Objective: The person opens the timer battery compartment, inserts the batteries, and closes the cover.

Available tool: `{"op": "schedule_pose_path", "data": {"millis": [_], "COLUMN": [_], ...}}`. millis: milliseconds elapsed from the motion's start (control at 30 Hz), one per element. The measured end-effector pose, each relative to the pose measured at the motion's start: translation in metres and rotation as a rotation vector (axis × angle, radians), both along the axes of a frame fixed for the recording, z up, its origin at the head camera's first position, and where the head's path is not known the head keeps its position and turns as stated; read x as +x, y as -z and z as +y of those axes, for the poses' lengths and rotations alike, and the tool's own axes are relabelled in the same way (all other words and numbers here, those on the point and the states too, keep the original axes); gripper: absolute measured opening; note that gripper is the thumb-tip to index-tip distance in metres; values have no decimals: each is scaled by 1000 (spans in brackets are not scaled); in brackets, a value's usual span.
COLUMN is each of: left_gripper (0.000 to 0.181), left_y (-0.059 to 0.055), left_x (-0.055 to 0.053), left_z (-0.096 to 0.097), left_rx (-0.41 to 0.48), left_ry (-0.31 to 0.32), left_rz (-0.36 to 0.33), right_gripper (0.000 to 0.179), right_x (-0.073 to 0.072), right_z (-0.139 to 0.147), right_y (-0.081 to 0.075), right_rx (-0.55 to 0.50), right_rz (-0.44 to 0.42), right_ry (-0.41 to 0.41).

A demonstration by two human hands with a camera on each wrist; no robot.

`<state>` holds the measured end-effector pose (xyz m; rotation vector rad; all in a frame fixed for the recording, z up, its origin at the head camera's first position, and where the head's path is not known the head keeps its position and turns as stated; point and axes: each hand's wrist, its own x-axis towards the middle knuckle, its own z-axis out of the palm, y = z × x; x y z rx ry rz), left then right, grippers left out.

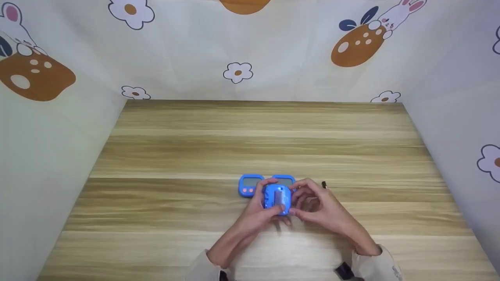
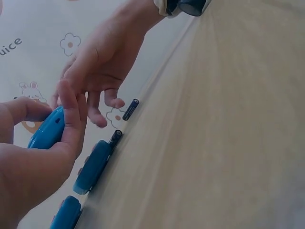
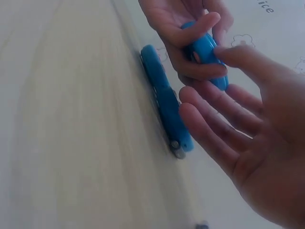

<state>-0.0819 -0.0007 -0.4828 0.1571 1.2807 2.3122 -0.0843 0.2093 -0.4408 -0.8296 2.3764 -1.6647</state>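
Observation:
In the head view a small blue digital timer [image 1: 287, 194] is held back side up, with a greyish rectangular recess in its back. My left hand [image 1: 254, 212] grips it, thumb across the back and fingers around the far edge and underneath. At the timer's right side, my right hand [image 1: 326, 210] pinches the edge between thumb and index finger. The other right fingers are spread in the right wrist view. Beyond the hands two more blue timers, a left one [image 1: 247, 191] and a right one [image 1: 288, 178], lie screen up; the hands partly cover the right one.
A small dark battery [image 1: 324, 184] lies on the wooden table [image 1: 234, 148] to the right of the timers. In the left wrist view another battery [image 2: 116, 137] is against the end of a timer. Patterned cloth [image 1: 187, 50] walls the back and sides.

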Motion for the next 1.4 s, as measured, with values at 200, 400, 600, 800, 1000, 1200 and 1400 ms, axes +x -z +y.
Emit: {"op": "schedule_pose_path", "data": {"millis": [200, 400, 600, 800, 1000, 1200, 1400], "left_gripper": [64, 62, 77, 72, 70, 67, 71], "left_y": [-3, -6, -6, -7, -5, -3, -3], "left_x": [-3, -4, -2, -2, -4, -4, -4], "left_z": [-5, -7, -9, -12, -14, -13, -8], "left_rx": [-101, -186, -393, -472, -524, -683, -472], "left_ry": [80, 168, 136, 121, 87, -33, 0], "left_rz": [61, 200, 378, 463, 527, 740, 688], "right_gripper": [71, 72, 68, 70, 71, 64, 56], "right_x": [0, -4, -10, -12, -12, -3, 3], "right_z": [7, 10, 17, 20, 19, 8, -5], "right_y": [-8, 4, 21, 28, 25, 3, -10], "right_rx": [116, 148, 199, 175, 166, 15, -48], "right_rz": [156, 157, 131, 162, 202, 210, 320], "right_ry": [-48, -111, -48, -43, -44, -41, -70]}}
